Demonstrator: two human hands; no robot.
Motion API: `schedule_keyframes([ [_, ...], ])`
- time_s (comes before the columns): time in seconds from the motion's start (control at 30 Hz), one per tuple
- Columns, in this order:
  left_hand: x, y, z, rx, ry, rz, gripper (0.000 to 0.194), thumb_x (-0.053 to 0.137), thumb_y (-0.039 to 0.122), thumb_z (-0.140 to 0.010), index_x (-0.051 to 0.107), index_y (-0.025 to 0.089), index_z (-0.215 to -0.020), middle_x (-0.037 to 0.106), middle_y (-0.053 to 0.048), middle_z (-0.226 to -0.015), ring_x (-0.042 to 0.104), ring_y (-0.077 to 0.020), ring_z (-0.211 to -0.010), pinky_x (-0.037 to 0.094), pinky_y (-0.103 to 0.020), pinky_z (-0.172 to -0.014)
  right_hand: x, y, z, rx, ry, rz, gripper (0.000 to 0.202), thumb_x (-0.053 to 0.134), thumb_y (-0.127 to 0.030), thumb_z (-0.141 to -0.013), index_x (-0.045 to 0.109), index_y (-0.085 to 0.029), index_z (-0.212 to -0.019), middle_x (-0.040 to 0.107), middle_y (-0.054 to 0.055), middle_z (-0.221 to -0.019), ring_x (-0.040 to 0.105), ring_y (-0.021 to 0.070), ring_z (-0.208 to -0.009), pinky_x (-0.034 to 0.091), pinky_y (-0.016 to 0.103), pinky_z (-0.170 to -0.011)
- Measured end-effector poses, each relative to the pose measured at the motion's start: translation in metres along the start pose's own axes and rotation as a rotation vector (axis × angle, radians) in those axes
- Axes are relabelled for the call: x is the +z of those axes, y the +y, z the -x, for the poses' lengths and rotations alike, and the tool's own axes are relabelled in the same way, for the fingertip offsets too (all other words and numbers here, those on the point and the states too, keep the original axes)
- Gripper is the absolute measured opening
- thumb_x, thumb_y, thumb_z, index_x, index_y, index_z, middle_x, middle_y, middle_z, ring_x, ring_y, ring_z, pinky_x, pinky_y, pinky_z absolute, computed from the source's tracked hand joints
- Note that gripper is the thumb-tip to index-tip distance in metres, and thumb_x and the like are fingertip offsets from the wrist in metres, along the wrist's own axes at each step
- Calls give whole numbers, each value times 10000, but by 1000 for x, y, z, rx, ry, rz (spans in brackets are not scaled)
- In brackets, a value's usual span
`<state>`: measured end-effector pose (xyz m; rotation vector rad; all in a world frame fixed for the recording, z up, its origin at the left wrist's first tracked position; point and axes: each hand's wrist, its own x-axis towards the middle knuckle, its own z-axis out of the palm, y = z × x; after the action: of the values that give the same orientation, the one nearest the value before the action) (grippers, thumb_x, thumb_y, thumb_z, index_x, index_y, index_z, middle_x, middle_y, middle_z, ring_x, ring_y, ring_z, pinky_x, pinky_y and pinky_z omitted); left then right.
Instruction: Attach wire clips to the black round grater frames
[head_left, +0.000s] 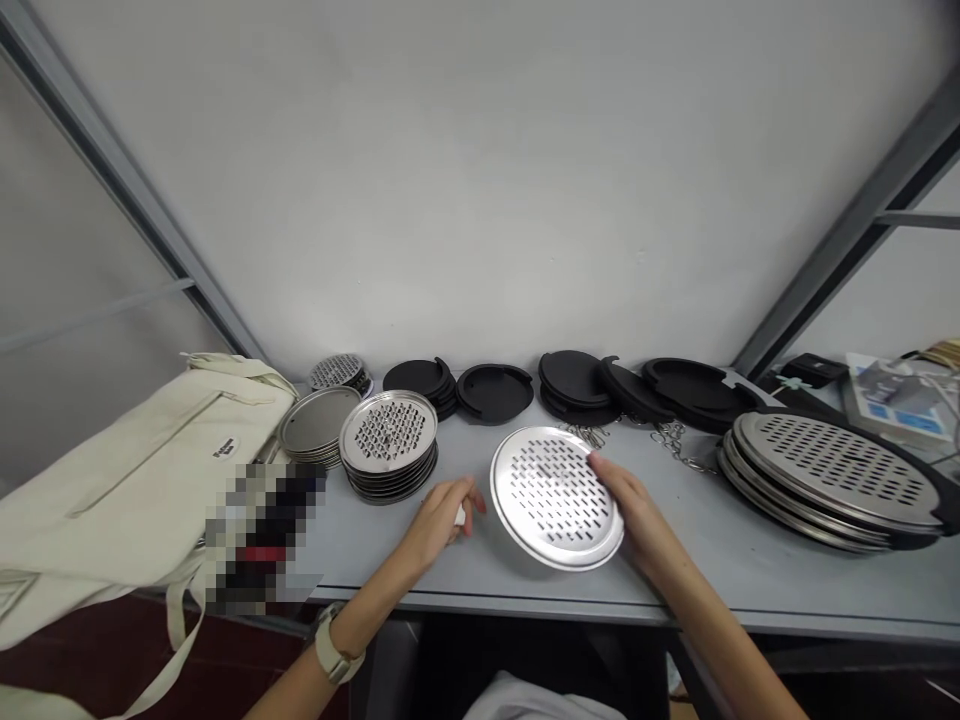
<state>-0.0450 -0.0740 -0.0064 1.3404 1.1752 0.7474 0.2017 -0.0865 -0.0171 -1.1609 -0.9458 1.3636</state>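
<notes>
Bare forearms [720, 640] | right grip [634, 510] pinching shiny, round, slotted metal disc [556, 500] | left grip [437, 518] half-curled, hold unclear

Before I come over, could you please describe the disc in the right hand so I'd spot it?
Start with the grey table along the pale wall. Near its front edge, between metal stacks on either side, is the right hand. Its shiny slotted disc is the only one held, not set down.

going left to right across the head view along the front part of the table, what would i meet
Cream bag, stack of plain metal discs, stack of grater discs, left hand, slotted metal disc, right hand gripping that disc's edge, stack of oval slotted plates.
</notes>
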Motion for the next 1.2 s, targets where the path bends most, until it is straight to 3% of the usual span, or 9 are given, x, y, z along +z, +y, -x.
schedule_keyframes([
  [0.13, 1, 7, -49, 122, 247, -303, 221, 437, 322, -847, 590, 162, -836, 528, 32, -549, 463, -100, -476, 326, -201, -481, -28, 4, -9, -18, 181, -23, 448, 579, -552, -803, 693, -180, -1025, 739, 72, -917, 673, 267, -832, 524, 336, -695],
  [0.23, 1, 10, -88, 117, 359, -354, 226, 466, 330, -859, 588, 151, -796, 579, 1, -574, 548, -130, -573, 377, -220, -555, -36, 8, -7, -20, 254, 4, 467, 575, -555, -807, 692, -177, -1055, 736, 72, -963, 669, 270, -886, 526, 343, -748],
  [0.3, 3, 11, -108, 80, 417, -364, 290, 427, 359, -890, 587, 142, -782, 606, -20, -578, 553, -137, -527, 386, -235, -537, -36, 9, -3, -21, 256, 19, 475, 570, -559, -809, 693, -178, -1066, 736, 73, -972, 664, 276, -909, 526, 345, -753],
  [0.43, 7, 9, -132, 44, 480, -383, 412, 410, 406, -904, 561, 159, -611, 625, -49, -565, 568, -140, -488, 403, -242, -540, -33, 9, 3, -28, 226, 21, 485, 566, -564, -813, 688, -188, -1094, 734, 75, -978, 650, 282, -948, 526, 341, -751],
  [0.6, 9, 8, -147, 6, 521, -383, 495, 432, 427, -885, 475, 191, -452, 580, -53, -474, 553, -151, -445, 403, -254, -540, -31, 7, 7, -41, 209, 44, 487, 553, -567, -824, 682, -194, -1110, 726, 68, -1009, 634, 278, -979, 513, 327, -772],
  [0.77, 10, 12, -150, 7, 572, -372, 449, 470, 369, -850, 471, 196, -436, 596, -60, -484, 594, -168, -512, 421, -256, -585, -29, 6, 9, -48, 218, 89, 500, 541, -575, -828, 683, -187, -1109, 724, 68, -1013, 631, 282, -980, 508, 324, -776],
  [0.93, 13, 23, -138, 49, 624, -355, 415, 474, 353, -816, 412, 211, -431, 570, -53, -449, 601, -176, -545, 423, -259, -605, -29, 5, 10, -56, 221, 111, 499, 536, -568, -834, 675, -179, -1114, 719, 74, -1024, 624, 289, -999, 508, 336, -788],
  [1.2, 16, 38, -71, 191, 572, -335, 349, 491, 427, -809, 350, 214, -573, 518, 25, -426, 502, -120, -432, 358, -221, -494, -31, 7, 6, -41, 204, 69, 488, 536, -564, -833, 674, -174, -1091, 732, 82, -936, 642, 297, -946, 515, 365, -775],
])
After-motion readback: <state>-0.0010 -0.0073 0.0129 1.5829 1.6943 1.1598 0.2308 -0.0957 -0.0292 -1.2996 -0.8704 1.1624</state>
